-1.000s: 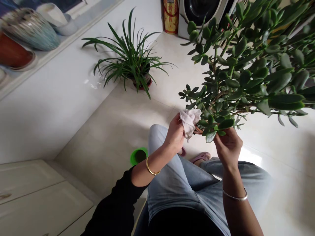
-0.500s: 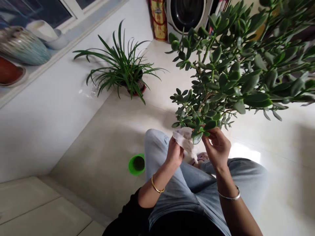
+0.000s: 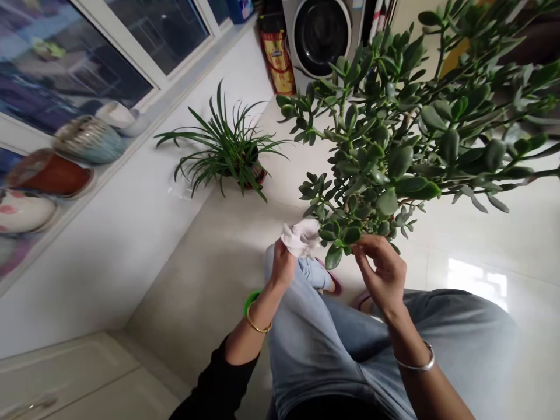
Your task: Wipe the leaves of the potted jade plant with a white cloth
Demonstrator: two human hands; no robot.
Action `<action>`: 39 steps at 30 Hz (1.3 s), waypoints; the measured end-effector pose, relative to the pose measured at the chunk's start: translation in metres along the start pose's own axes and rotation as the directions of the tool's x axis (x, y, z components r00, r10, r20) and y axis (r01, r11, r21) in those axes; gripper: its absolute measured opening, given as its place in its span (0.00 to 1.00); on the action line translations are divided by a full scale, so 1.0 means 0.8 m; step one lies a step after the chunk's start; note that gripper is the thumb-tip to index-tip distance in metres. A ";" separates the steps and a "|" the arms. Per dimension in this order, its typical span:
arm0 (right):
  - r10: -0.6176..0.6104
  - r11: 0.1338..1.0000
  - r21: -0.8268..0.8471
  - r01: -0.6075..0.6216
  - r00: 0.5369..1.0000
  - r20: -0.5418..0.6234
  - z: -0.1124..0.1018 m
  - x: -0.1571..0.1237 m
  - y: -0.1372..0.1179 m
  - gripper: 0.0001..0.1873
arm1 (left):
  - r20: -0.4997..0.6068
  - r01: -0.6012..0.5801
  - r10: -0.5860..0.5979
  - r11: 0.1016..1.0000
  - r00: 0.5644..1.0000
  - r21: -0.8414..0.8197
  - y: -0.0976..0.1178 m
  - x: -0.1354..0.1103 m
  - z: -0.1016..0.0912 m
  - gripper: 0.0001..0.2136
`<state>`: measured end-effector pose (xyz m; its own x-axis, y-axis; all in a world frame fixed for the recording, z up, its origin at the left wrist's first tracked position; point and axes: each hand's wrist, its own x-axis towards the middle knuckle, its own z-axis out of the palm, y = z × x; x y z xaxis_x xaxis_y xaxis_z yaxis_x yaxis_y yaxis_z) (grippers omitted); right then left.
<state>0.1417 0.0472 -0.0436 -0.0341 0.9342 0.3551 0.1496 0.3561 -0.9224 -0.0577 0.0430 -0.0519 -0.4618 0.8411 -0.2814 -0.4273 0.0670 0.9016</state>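
A crumpled white wipe [image 3: 301,238] is gripped in my left hand [image 3: 283,265], just left of a low leafy branch. My right hand [image 3: 385,274] pinches the end of that branch from the right, thumb and forefinger closed at a cluster of leaves [image 3: 339,245]. The branch belongs to a large jade plant [image 3: 394,146] with thick oval green leaves, which spreads across the upper right. Leaves cover part of my right fingertips. The wipe sits close to the leaf cluster; whether they touch I cannot tell.
On the floor at upper left stands a potted plant with long thin leaves [image 3: 231,157]. A green container [image 3: 251,300] shows partly behind my left forearm. Several pots, one reddish-brown [image 3: 52,175], line the windowsill. A washing machine [image 3: 321,38] and a red-gold container [image 3: 279,61] stand at the back.
My left hand with the wipe has moved left, away from the leaf cluster my right hand still pinches. The view has shifted, showing more of the windowsill; my left forearm now partly covers the green container.
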 end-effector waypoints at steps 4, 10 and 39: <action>0.157 0.982 0.117 -0.146 0.983 -0.094 -0.005 0.000 0.008 0.05 | -0.013 0.126 -0.129 0.981 0.992 -0.150 -0.023 -0.029 0.010 0.17; 0.274 0.954 0.153 -0.257 0.956 -0.103 -0.012 0.011 0.012 0.11 | -0.043 0.299 -0.312 0.936 0.949 -0.188 -0.067 -0.075 0.048 0.17; 0.261 0.940 0.203 -0.275 0.961 0.094 0.005 0.001 0.022 0.08 | 0.097 0.293 -0.285 0.953 0.954 -0.080 -0.040 -0.033 0.061 0.14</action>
<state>0.1404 0.0538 -0.0600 -0.0867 0.9925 0.0866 -0.0506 0.0825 -0.9953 0.0059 0.0451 -0.0576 -0.2431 0.8351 -0.4934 -0.6047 0.2672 0.7503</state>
